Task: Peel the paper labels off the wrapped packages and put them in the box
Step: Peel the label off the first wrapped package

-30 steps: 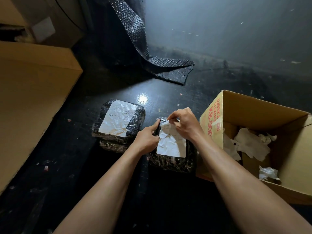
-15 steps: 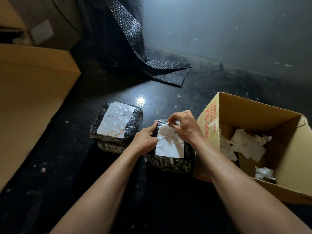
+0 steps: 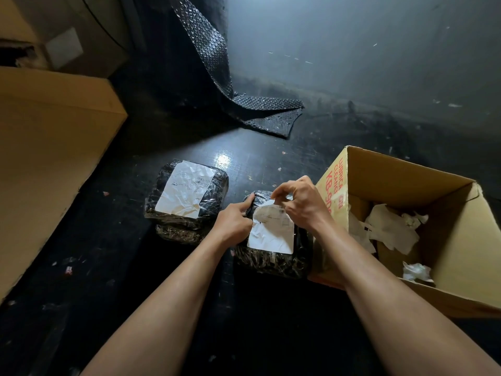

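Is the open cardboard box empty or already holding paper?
Not empty: crumpled white papers lie inside the cardboard box.

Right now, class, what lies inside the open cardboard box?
Torn, crumpled white paper labels lie inside the cardboard box, plus a small wad nearer the front. Anything under them is covered.

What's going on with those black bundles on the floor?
A person is peeling a paper label off the nearer wrapped package. The right hand pinches the label's top edge while the left hand grips the package's side. Most of the label is stuck down. A second package beside it has its label on, and the open box at the right holds crumpled peeled papers.
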A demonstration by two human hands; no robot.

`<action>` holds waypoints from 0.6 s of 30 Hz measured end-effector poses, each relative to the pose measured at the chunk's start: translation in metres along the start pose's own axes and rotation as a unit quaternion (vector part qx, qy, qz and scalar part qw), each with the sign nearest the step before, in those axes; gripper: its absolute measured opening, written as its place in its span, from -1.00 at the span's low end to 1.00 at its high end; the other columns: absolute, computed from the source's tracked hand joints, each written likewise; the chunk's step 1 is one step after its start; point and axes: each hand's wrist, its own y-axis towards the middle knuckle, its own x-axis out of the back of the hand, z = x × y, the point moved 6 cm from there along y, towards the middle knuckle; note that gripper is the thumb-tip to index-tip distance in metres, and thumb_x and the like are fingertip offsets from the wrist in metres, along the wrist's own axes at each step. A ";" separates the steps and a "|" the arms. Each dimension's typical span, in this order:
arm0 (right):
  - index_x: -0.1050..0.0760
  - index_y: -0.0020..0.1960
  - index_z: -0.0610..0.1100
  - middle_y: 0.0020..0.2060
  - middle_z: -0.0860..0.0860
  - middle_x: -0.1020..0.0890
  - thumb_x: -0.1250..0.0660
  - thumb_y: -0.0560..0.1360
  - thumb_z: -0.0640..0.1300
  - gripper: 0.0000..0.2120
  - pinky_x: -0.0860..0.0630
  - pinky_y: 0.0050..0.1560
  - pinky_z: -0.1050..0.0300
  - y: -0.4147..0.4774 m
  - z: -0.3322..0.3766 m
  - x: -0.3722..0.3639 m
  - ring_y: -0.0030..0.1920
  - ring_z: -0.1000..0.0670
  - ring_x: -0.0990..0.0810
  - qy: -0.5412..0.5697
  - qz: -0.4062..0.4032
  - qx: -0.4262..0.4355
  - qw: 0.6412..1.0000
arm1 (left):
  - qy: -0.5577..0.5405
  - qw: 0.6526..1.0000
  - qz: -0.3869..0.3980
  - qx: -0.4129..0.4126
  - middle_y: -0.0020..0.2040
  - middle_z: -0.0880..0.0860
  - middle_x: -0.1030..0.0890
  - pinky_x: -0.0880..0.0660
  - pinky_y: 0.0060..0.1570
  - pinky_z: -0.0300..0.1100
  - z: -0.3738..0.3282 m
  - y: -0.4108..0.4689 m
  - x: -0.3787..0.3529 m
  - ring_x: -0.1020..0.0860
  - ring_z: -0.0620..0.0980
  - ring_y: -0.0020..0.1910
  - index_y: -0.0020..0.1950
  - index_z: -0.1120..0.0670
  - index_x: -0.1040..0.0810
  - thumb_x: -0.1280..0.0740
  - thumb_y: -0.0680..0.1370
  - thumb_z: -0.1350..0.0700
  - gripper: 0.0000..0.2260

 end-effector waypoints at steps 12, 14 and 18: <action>-0.70 -0.09 0.01 -0.25 0.32 -0.53 -0.46 0.50 -0.24 -0.84 -0.54 0.09 0.08 0.004 0.000 0.004 0.06 0.05 -0.55 0.007 0.010 -0.011 1.000 | 0.074 0.995 0.057 -0.021 0.54 0.10 -0.38 -0.51 0.17 -0.08 -0.017 0.003 -0.001 -0.56 0.16 0.30 0.64 -0.19 -0.11 -0.31 0.58 0.22 -0.28; -0.69 -0.13 0.04 -0.23 0.24 -0.63 -0.47 0.48 -0.25 -0.82 -0.61 0.06 0.05 0.007 -0.004 0.002 -0.01 0.09 -0.62 0.024 0.007 -0.021 0.999 | 0.079 0.992 0.099 -0.009 0.50 0.14 -0.44 -0.57 0.11 0.02 -0.017 0.007 -0.001 -0.60 0.22 0.23 0.63 -0.24 -0.05 -0.29 0.56 0.24 -0.24; -0.71 -0.14 -0.01 -0.19 0.12 -0.71 -0.47 0.48 -0.26 -0.84 -0.66 -0.01 0.07 0.009 -0.007 0.001 -0.14 0.19 -0.67 0.048 0.019 -0.030 0.998 | 0.075 0.986 0.151 -0.001 0.50 0.12 -0.42 -0.60 0.02 -0.07 -0.015 0.014 0.000 -0.61 0.15 0.16 0.65 -0.22 0.03 -0.31 0.55 0.27 -0.18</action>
